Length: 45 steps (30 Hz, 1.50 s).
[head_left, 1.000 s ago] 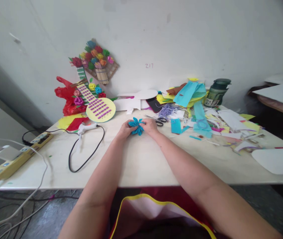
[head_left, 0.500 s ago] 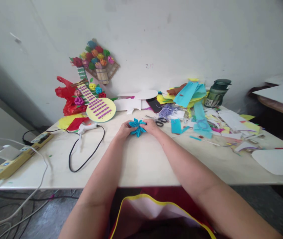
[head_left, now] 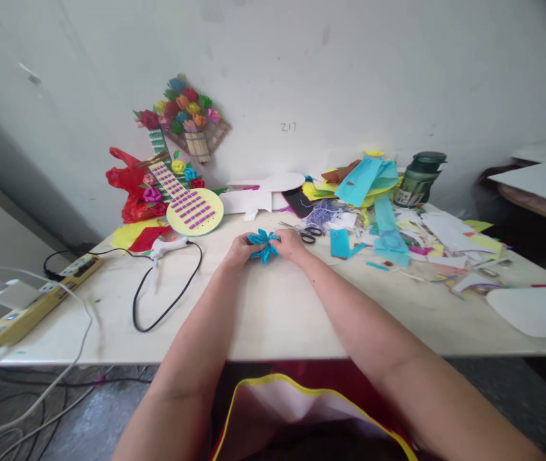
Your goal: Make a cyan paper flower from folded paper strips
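Observation:
Between my two hands is a blue paper flower [head_left: 264,246] with pointed petals spread outward, held just over the table top. My left hand [head_left: 241,248] is closed on its left-hand petals. The fingers of my right hand [head_left: 289,243] pinch petals on its right side, the thumb near the flower's middle. Some fingertips are hidden behind the petals. Just beyond my right hand lie scissors with black handles [head_left: 310,235], their blades partly hidden by the hand.
A white glue gun [head_left: 169,246] with a looping black cord lies left, near a yellow power strip [head_left: 45,301]. Blue paper pieces [head_left: 340,243] and scraps cover the right side. A guitar-shaped craft [head_left: 194,211], red plastic bag [head_left: 131,186] and green bottle [head_left: 420,179] stand at the back.
The blue flower has turned slightly in my fingers and shifted a little left. Both hands keep their hold; the things around them have not moved.

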Each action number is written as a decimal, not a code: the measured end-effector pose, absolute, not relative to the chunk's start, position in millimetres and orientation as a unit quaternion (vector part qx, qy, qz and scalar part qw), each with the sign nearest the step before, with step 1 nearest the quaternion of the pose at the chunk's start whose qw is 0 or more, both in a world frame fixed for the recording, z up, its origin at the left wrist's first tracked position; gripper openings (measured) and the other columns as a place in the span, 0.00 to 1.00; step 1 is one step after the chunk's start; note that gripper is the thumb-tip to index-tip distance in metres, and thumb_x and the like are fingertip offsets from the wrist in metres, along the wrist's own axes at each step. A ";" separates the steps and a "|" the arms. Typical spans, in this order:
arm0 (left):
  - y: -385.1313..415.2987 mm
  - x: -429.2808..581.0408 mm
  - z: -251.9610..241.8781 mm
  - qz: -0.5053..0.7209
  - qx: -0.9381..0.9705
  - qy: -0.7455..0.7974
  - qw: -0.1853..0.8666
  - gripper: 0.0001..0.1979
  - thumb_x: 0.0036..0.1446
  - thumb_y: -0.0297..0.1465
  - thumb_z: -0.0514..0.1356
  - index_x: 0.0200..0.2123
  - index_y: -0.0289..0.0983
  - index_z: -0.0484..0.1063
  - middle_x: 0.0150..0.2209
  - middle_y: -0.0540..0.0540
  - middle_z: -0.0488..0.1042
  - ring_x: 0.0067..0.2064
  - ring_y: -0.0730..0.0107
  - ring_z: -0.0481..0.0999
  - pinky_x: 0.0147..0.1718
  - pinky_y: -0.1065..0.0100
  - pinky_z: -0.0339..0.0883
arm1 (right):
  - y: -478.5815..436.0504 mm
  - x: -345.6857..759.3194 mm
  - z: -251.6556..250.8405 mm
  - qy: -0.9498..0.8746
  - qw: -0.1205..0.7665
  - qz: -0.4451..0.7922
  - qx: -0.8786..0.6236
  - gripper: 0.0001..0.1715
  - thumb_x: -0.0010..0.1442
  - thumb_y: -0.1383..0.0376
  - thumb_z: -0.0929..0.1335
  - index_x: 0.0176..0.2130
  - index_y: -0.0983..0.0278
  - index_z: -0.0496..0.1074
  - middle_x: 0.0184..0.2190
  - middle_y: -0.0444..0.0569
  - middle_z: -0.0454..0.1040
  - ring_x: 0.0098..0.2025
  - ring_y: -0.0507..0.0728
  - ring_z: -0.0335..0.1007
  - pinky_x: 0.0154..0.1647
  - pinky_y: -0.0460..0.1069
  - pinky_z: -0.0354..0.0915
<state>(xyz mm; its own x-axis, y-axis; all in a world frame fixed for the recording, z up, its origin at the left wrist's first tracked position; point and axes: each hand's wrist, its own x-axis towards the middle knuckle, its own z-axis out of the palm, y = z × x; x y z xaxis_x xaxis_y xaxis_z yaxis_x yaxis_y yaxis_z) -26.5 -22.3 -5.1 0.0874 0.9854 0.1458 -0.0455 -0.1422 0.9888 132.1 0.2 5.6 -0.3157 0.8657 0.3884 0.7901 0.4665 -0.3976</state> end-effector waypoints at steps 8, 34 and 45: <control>-25.0 -24.5 0.5 0.534 0.453 0.436 0.566 0.18 0.26 0.27 0.70 0.26 0.34 0.69 0.24 0.51 0.71 0.25 0.73 0.70 0.28 0.66 0.67 | -18.6 128.0 19.8 -0.868 0.216 -0.057 -0.443 0.16 0.57 0.67 0.58 0.38 0.68 0.72 0.37 0.57 0.73 0.36 0.57 0.67 0.32 0.49 0.54; -21.7 -28.5 -4.0 0.524 0.472 0.442 0.555 0.11 0.35 0.28 0.64 0.27 0.32 0.70 0.23 0.48 0.73 0.22 0.71 0.71 0.23 0.69 0.65 | -1.4 135.9 7.7 -0.688 0.501 0.174 -0.495 0.13 0.52 0.65 0.62 0.34 0.67 0.73 0.33 0.49 0.74 0.31 0.52 0.66 0.36 0.46 0.59; -24.3 -28.7 -1.0 0.523 0.478 0.412 0.573 0.11 0.35 0.26 0.62 0.28 0.34 0.68 0.22 0.50 0.72 0.22 0.70 0.71 0.23 0.67 0.67 | 5.4 133.0 0.0 -0.700 0.446 0.398 -0.391 0.10 0.43 0.63 0.68 0.28 0.67 0.72 0.20 0.42 0.69 0.24 0.50 0.63 0.27 0.45 0.60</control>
